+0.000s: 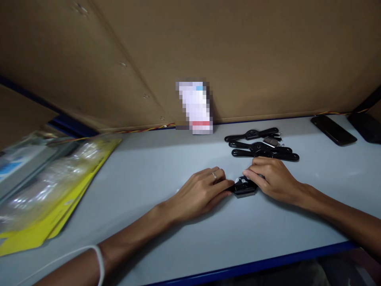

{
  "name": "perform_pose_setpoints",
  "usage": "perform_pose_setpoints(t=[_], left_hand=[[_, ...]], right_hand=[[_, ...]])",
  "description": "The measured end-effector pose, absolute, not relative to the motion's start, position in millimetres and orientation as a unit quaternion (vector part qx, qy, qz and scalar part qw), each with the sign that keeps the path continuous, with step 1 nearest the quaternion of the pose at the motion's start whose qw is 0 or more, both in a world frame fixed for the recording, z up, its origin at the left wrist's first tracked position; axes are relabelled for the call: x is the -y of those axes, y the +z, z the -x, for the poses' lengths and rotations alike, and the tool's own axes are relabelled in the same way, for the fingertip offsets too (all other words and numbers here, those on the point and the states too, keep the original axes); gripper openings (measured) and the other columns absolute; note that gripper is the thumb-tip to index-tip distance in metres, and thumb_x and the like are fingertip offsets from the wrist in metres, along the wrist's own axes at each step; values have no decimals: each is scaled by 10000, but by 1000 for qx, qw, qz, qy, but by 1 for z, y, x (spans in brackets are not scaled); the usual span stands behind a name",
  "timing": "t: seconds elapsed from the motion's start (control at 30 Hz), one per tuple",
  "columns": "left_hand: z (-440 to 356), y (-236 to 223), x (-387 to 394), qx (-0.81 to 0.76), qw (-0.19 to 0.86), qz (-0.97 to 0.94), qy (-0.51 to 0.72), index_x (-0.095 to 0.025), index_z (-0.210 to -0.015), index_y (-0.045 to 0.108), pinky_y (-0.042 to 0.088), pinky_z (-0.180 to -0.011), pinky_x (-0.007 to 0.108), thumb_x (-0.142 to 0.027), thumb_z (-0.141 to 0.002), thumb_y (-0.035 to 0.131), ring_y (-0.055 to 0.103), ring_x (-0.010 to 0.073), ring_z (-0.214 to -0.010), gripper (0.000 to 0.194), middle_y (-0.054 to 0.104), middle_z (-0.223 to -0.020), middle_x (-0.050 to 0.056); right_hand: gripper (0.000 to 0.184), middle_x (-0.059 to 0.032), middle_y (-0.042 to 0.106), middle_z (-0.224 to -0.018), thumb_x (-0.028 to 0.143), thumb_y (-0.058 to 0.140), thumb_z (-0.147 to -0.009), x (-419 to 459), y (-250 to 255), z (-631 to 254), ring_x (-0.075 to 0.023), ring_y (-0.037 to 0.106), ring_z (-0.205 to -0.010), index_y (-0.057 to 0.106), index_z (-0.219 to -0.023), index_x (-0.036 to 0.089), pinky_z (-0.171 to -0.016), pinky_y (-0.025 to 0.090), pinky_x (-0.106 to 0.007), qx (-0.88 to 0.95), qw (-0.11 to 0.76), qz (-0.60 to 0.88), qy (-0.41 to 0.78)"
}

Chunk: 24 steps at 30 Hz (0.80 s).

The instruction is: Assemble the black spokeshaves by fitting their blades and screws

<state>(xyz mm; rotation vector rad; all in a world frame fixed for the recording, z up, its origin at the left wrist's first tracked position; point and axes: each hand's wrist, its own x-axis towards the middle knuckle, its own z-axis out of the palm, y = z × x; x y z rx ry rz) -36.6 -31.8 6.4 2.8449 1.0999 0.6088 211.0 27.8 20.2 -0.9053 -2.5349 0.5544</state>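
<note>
A black spokeshave (244, 188) lies low over the grey tabletop, with its flat metal sole edge facing me and pale marks on its middle. My left hand (205, 188), wearing a ring, is closed around the left handle, which it mostly hides. On the other side my right hand (272, 178) grips the right end, thumb and fingers near the middle body. Just beyond my right hand rest several more black spokeshaves, one of them the far spokeshave (252, 134), side by side. Small metal parts (271, 141) lie among them.
Clear plastic blister packs on yellow cards (86, 178) are stacked at the left. A blurred white card (198, 107) leans on the brown back panel. A black phone (333, 130) and another dark object (366, 127) lie far right. The table has a blue front edge (253, 265).
</note>
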Motion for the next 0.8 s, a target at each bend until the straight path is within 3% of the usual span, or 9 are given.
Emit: perform_pose_setpoints(t=[0.1,0.33,0.63,0.8], left_hand=[[36,6,32,-355,18,-913,200,-165,-1147,640,514,-672,292,-290,-1080,451,570,161,-774,236,608,-912,40],[36,8,32,-369,46,-913,169,-168,-1389,535,507,-690,321,-313,-1076,449,564,182,-782,356,606,-954,49],[36,9,32,-364,45,-914,174,-169,-1338,552,503,-692,319,-310,-1089,415,560,180,-786,318,596,-940,46],[36,10,32,-366,34,-914,171,-169,-1168,599,496,-693,312,-317,-1092,400,552,171,-771,260,598,-942,47]], right_hand=[[457,-30,598,-713,338,461,-1055,-27,20,-211,-150,540,-714,630,-661,180,-687,365,-311,902,198,327,202],[461,-16,567,-677,340,472,-1049,-26,19,-210,-144,518,-685,614,-639,184,-670,359,-310,895,206,333,214],[453,-6,554,-668,318,484,-1042,-25,19,-210,-125,488,-636,615,-630,181,-641,342,-299,888,228,335,216],[496,0,518,-648,341,462,-1051,-23,23,-211,-110,451,-600,598,-605,172,-607,320,-290,888,267,319,196]])
